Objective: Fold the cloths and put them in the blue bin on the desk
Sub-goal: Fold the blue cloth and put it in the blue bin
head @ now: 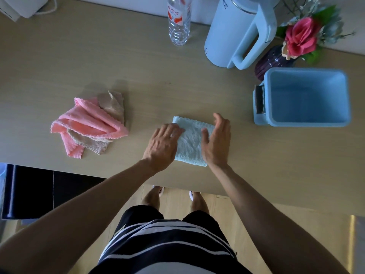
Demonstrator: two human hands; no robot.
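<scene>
both grips flat, fingers apart, on folded light blue cloth (190, 141); blue bin (308, 123) right, kettle (233, 30) behind.

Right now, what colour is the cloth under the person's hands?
Pale mint-blue cloth, clearest in the head view.

Bare table (233, 107) lies between the folded light blue cloth (190, 143) at centre and the blue bin (308, 123) at right, with nothing standing in that gap. The bin's mouth faces up, unblocked. Behind the bin, at upper right, crowd a purple vase (270, 62) and a pale blue jug (235, 32); a clear bottle (178, 22) stands at top centre. The pink and beige cloths (90, 123) heap at left, well apart.
</scene>
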